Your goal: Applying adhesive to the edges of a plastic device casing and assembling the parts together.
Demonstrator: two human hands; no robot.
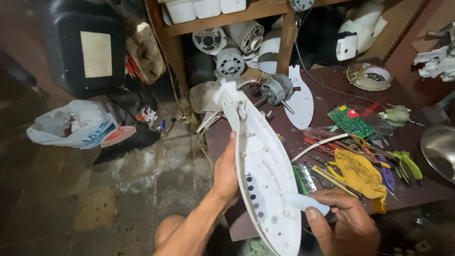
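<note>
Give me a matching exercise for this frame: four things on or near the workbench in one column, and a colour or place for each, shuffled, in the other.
Things:
1. Plastic housing panel
2. Circuit board
3. Cloth rag
4. Small electric motor

Descriptions:
A. Yellow, lying among the hand tools
B. White, held between the left hand and the right hand
C. Grey, with its shaft sticking out, at the back of the bench below the shelf
D. Green, flat on the dark bench top

Pairs: 1-B, 2-D, 3-A, 4-C
</note>
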